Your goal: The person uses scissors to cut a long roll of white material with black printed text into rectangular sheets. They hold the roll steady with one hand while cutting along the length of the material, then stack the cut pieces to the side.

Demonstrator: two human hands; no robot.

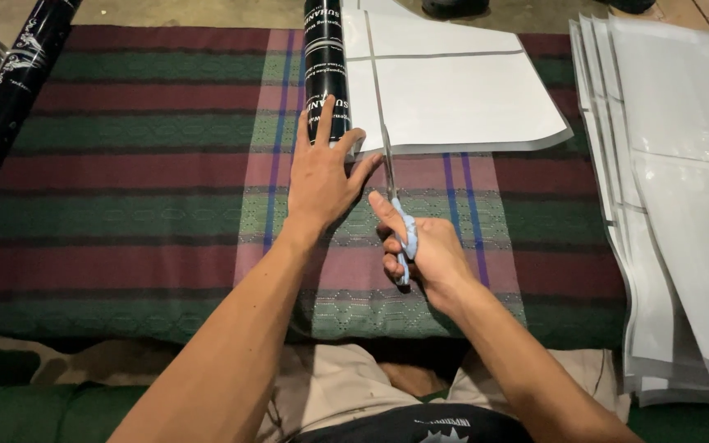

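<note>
At the far left edge, a black roll with white patterns [6, 98] lies slanted, partly on a striped woven cloth [141, 189] in dark red, green and pink that covers the floor.

Near the middle, the left hand [322, 176] lies flat with the fingers spread. It holds nothing closed; the palm presses on the cloth and the fingertips touch the lower end of a second black roll [326, 66], which has white print and stands along the left edge of a white sheet [453, 90]. The thumb touches the near corner of this sheet.

Just to the right of the left hand, the right hand [420, 250] is clenched around the light blue handles of a pair of scissors [391, 193]. The blades point away from the person and enter the near edge of the white sheet, close beside the black roll. A straight line goes up the sheet from the blades, and another line crosses it, so the sheet looks divided in parts.

At the right side, a thick pile of white sheets [683, 189] lies spread out, well apart from both hands. At the bottom, the person's lap in light shorts [338, 385] is visible.
</note>
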